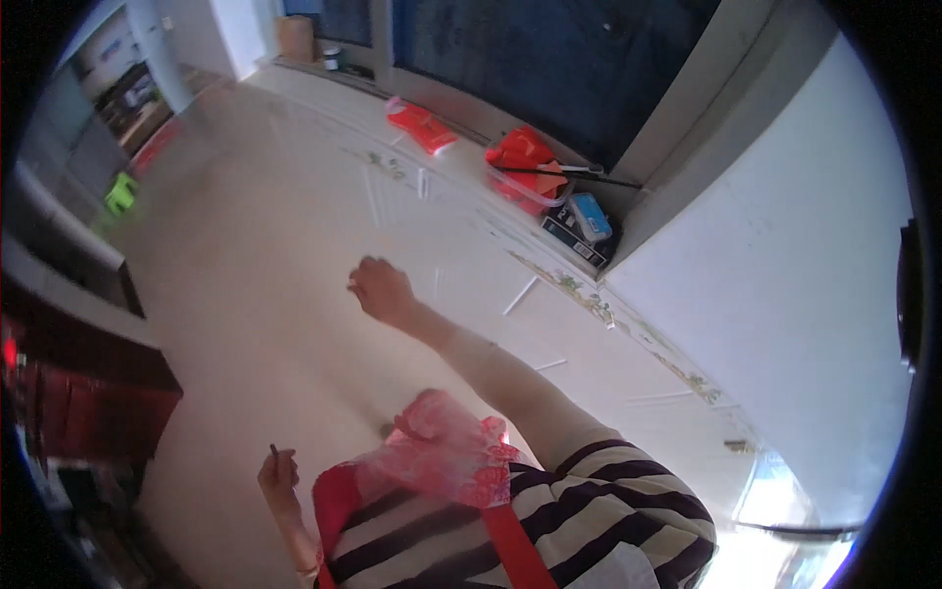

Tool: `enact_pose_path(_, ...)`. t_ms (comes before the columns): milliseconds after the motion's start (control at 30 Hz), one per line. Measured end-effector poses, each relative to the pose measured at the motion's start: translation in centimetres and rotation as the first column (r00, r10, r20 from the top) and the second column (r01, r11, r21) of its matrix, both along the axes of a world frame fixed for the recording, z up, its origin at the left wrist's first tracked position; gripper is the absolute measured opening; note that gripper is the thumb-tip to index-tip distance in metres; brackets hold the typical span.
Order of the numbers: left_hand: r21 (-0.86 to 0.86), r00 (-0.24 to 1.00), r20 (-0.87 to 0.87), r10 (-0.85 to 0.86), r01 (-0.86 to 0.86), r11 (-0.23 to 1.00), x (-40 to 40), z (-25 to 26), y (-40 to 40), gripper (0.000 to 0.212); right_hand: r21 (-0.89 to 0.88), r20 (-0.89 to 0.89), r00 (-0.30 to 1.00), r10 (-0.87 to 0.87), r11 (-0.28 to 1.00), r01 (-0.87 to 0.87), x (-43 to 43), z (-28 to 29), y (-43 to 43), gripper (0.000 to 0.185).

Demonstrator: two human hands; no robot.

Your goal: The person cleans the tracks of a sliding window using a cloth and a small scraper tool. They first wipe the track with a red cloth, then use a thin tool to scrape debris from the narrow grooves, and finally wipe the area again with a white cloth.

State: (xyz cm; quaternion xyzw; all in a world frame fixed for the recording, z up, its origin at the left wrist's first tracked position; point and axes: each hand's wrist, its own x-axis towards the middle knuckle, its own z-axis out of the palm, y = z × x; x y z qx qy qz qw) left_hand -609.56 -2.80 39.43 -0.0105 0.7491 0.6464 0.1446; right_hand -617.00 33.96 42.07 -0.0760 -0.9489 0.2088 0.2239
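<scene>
My left hand [280, 475], at the lower left, is closed on a small dark stick-like object [274, 448] whose tip stands up past the fingers. Out in front of me is my right hand [381, 288], its arm stretched over the pale glossy floor [243, 324]. Its fingers are curled; whether something small is between them I cannot tell. I wear a striped top [603, 501] and a red and pink apron [449, 456], which bulges below the right forearm. A dark, blurred shape shows on the floor just beyond the apron.
On the window ledge lie a red packet [421, 127], a clear plastic tub [515, 190] of red items, a blue and white pack [591, 217] and a black box [574, 241]. A dark red cabinet [96, 405] stands left. Farther off is a green stool [121, 193]. A white wall rises right.
</scene>
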Motion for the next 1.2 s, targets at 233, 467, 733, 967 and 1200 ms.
enact_pose_path(233, -0.11, 0.932, -0.079, -0.355, 0.345, 0.932, -19.3, 4.1, 14.5, 0.01, 0.299, -0.217, 0.93, -0.297, 0.887, 0.353, -13.2, 3.9, 10.9, 0.014)
enact_pose_path(467, -0.021, 0.827, 0.06, -0.559, 0.56, 0.828, -25.6, 3.8, 23.3, 0.011, 0.27, 0.02, 0.778, -0.627, 0.753, 0.6, -18.9, 5.7, 18.2, 0.024)
enact_pose_path(733, -0.034, 0.758, 0.052, -0.651, 0.652, 0.757, -25.5, 6.7, 23.8, 0.012, 0.371, 0.003, 0.796, -0.606, 0.74, 0.561, -15.1, 8.4, 14.6, 0.04)
enact_pose_path(967, 0.254, 0.624, -0.243, -0.743, 0.78, 0.572, -35.9, 9.6, 31.6, 0.041, 0.105, -0.435, 0.798, -0.416, 0.857, 0.504, -17.5, 10.7, 10.3, 0.029)
enact_pose_path(1200, 0.59, 0.354, 0.059, -0.934, 0.742, 0.318, -32.9, 1.3, 34.6, 0.041, -0.181, -0.34, 0.751, -0.567, 0.822, 0.539, -9.9, 7.4, 3.5, 0.034)
